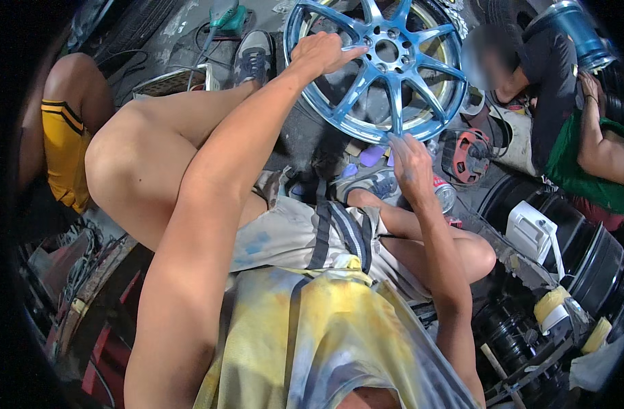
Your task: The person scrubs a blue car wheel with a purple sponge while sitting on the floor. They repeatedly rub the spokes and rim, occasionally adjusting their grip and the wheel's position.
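A blue and silver multi-spoke alloy wheel (396,95) is tilted before me at the top centre, its face toward me. My left hand (320,53) reaches over its left side. The index finger is stretched out onto a spoke beside the hub, while the other fingers are partly hidden; no tool shows in it. At the wheel's near edge, my right hand (413,167) is closed on the rim, with the fingertips bent over the lip. Bare, scuffed-looking metal shows around the hub holes and along parts of the lip.
Purple pieces (372,155) and a drink can (444,195) lie by my shoe. A red and black device (465,155) stands to the right. Dark wheels (598,273) and a white container (532,232) sit further right. A green tool (223,13) is at the back. People sit on both sides.
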The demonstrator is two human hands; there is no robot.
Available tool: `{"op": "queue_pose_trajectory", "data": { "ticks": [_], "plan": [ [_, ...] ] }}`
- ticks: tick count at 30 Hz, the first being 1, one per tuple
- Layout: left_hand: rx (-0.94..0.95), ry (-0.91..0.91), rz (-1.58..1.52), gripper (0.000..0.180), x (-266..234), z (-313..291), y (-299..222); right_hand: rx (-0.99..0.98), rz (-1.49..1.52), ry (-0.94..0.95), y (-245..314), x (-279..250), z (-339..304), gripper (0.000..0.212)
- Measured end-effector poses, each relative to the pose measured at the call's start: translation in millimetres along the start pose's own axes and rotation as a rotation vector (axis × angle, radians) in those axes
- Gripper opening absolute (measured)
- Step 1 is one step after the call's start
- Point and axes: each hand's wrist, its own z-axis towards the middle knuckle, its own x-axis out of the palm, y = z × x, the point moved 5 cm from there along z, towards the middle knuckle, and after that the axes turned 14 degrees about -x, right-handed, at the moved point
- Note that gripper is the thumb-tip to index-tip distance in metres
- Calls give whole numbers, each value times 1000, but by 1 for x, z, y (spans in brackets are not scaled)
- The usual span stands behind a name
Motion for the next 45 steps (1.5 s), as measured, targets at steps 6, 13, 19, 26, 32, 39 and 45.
{"op": "queue_pose_trajectory", "data": {
  "ticks": [6, 13, 19, 26, 32, 39, 45],
  "plan": [
    [-78, 74, 33, 89, 2, 3, 3, 105, 121, -223, 1, -27, -35, 17],
    [313, -417, -223, 47, -34, -31, -46, 299, 416, -381, -26, -60, -16, 16],
    [434, 723, -811, 44, -20, -95, -144, 345, 872, -497, -52, -85, 14, 26],
    [342, 664, -810, 35, -63, -118, -164, 188, 967, -365, -57, -122, 18, 28],
    [394, 193, -535, 24, -60, -115, -143, 165, 839, -343, -93, -99, 38, 28],
    [756, -1, 201, 28, 23, -158, -83, 289, 161, -648, -151, -37, 44, 25],
    [556, 200, -30, 20, 41, -152, -65, 195, -139, -817, -136, -4, 39, 22]
  ]
}}
